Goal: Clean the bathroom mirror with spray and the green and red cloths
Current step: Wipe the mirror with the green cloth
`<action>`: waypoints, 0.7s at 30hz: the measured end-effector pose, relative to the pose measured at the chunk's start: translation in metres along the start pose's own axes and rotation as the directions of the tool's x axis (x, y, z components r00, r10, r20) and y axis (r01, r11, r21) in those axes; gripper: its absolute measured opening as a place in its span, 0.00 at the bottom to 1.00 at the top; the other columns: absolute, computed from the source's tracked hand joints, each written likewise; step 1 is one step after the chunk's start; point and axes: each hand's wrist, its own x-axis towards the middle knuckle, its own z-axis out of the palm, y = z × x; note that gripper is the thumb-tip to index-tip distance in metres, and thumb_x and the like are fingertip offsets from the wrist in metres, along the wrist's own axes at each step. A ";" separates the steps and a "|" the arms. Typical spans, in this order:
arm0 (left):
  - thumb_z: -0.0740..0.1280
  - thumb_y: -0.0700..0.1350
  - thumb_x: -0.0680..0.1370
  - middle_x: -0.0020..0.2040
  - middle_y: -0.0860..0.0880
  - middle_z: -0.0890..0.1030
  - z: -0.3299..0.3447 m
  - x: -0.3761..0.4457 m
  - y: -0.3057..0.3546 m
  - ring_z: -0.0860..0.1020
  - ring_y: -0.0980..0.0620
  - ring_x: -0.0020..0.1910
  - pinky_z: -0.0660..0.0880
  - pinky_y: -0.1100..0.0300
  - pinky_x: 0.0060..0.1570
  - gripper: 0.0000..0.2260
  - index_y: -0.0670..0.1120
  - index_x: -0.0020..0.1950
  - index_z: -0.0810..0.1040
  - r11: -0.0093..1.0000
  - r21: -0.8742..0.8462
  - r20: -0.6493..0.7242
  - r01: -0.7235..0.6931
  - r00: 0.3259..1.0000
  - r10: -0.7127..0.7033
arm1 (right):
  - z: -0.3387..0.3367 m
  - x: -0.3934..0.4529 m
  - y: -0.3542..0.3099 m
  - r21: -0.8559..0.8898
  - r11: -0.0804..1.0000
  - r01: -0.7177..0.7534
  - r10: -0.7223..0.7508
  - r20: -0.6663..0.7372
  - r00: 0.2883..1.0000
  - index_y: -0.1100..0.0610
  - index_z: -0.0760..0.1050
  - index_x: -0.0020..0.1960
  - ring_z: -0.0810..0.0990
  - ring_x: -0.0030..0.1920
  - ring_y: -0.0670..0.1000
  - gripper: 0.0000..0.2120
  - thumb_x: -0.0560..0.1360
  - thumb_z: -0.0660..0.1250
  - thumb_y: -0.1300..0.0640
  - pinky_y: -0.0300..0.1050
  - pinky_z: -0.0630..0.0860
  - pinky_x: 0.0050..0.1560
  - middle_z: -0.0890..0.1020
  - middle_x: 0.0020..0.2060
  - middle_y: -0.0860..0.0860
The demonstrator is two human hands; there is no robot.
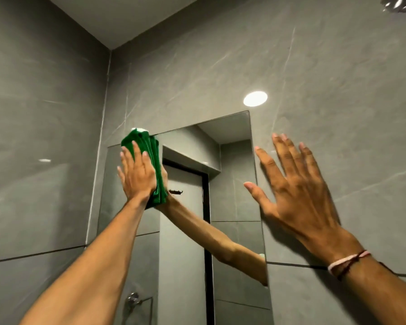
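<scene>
The frameless bathroom mirror (232, 195) hangs on a grey tiled wall, seen from below. Near its top left corner my left hand (137, 174) presses a folded green cloth (155, 160) flat against the glass. The cloth pokes out above and to the right of my fingers. My right hand (295, 191) is spread flat on the wall tile just right of the mirror's edge and holds nothing. A string bracelet sits on that wrist. No red cloth or spray bottle is in view.
Grey tiled walls (45, 137) meet in a corner left of the mirror. A chrome fitting (133, 299) sticks out low on the wall below my left arm. A shower head (401, 3) shows at the top right. The mirror reflects a door and my arm.
</scene>
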 end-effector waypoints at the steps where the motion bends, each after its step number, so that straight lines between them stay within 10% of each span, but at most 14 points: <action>1: 0.44 0.56 0.86 0.85 0.46 0.45 -0.001 -0.002 -0.015 0.44 0.47 0.84 0.40 0.43 0.81 0.26 0.53 0.83 0.45 1.000 -0.002 -0.002 0.031 1.000 -0.031 | 0.001 -0.001 0.002 -0.011 1.000 -0.005 0.005 -0.006 1.000 0.49 0.52 0.84 0.49 0.85 0.56 0.38 0.80 0.47 0.29 0.60 0.51 0.84 0.52 0.84 0.57; 12: 0.47 0.52 0.87 0.85 0.43 0.50 -0.024 -0.111 -0.153 0.48 0.45 0.84 0.46 0.48 0.82 0.25 0.46 0.83 0.51 0.902 -0.087 -0.017 0.423 0.905 -0.426 | 0.010 0.001 -0.003 -0.052 0.999 -0.005 0.002 -0.048 0.999 0.51 0.54 0.83 0.52 0.84 0.59 0.44 0.77 0.47 0.25 0.62 0.53 0.83 0.54 0.83 0.60; 21: 0.44 0.57 0.83 0.85 0.47 0.46 -0.009 -0.214 -0.067 0.46 0.48 0.84 0.45 0.46 0.82 0.25 0.55 0.79 0.44 0.969 -0.132 0.043 0.210 0.978 -0.206 | 0.001 0.000 -0.002 -0.011 1.000 0.012 -0.012 -0.073 0.997 0.53 0.57 0.82 0.54 0.84 0.60 0.44 0.77 0.47 0.24 0.63 0.53 0.83 0.56 0.83 0.62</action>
